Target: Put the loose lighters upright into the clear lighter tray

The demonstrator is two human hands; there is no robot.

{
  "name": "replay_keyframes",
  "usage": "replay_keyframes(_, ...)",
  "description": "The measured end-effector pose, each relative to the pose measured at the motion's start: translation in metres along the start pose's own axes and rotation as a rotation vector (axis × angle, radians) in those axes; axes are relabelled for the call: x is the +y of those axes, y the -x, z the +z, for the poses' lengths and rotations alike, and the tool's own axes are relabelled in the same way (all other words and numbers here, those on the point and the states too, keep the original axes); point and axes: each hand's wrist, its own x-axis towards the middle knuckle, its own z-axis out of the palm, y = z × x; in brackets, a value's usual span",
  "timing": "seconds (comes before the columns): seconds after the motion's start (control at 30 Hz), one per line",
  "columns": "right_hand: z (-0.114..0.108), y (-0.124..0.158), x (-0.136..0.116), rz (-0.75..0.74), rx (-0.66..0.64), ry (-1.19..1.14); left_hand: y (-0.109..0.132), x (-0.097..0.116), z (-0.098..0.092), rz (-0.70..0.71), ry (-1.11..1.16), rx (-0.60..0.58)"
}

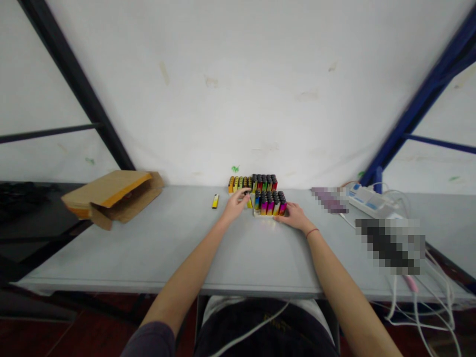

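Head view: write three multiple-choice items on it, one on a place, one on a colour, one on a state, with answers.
1. Where does the cardboard box lie on the table?
A. left end
B. right end
C. between the hands

2. What colour is the lone lighter lying apart?
A. blue
B. yellow
C. white

3. What is the right hand doing?
A. hanging off the table
B. gripping a cable
C. resting against the tray of lighters

Answers: 1 A, it sits far left of the left hand. 2 B, its body is yellow. 3 C, its fingers meet the tray's right side.
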Motion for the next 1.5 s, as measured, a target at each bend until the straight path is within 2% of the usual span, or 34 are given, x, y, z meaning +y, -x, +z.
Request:
replay_keyframes(0.2,-0.001,0.001,-0.003,0.018,-0.022,0.026,0.008,-0.008,0.008,0.043,-0.066,-0.150)
replay_keyframes(0.33,-0.003,0.000,-0.005,0.016,-0.040,0.019,0.011,-0.011,0.013,0.091,-0.147,-0.188)
replay_keyframes(0.5,-0.003,0.000,-0.006,0.017,-0.054,0.024,0.014,-0.014,0.013,0.232,-0.288,-0.160)
replay_keyframes(0.67,-0.003,0.000,-0.006,0.021,-0.051,0.031,0.013,-0.018,0.011,0.282,-0.392,-0.174)
replay_keyframes(0.77,-0.003,0.000,-0.006,0.019,-0.056,0.031,0.010,-0.016,0.007,0.420,-0.574,-0.195)
replay_keyframes(0.87,-0.002,0.000,-0.005,0.015,-0.053,0.039,0.001,-0.012,-0.005,0.505,-0.825,-0.078)
replay_keyframes(0.93,-0.002,0.000,-0.005,0.018,-0.053,0.048,-0.006,-0.010,-0.019,0.454,-0.944,0.052)
replay_keyframes(1.0,-0.001,0.000,-0.005,0.022,-0.056,0.053,-0.011,-0.009,-0.035,0.340,-1.065,0.153)
replay_keyframes(1.17,-0.001,0.000,-0.005,0.025,-0.054,0.042,-0.009,-0.006,-0.066,-0.079,-1.388,0.425)
replay_keyframes(1.23,-0.002,0.000,-0.006,0.026,-0.056,0.040,-0.008,-0.005,-0.074,-0.190,-1.435,0.418)
replay_keyframes(1.33,-0.003,0.001,-0.007,0.040,-0.064,0.036,-0.010,-0.005,-0.080,-0.254,-1.445,0.321)
replay_keyframes(1.43,-0.002,0.001,-0.007,0.043,-0.062,0.031,-0.015,-0.008,-0.081,-0.251,-1.384,0.263)
replay_keyframes(1.5,-0.001,0.001,-0.006,0.037,-0.052,0.033,-0.020,-0.011,-0.078,-0.177,-1.269,0.269)
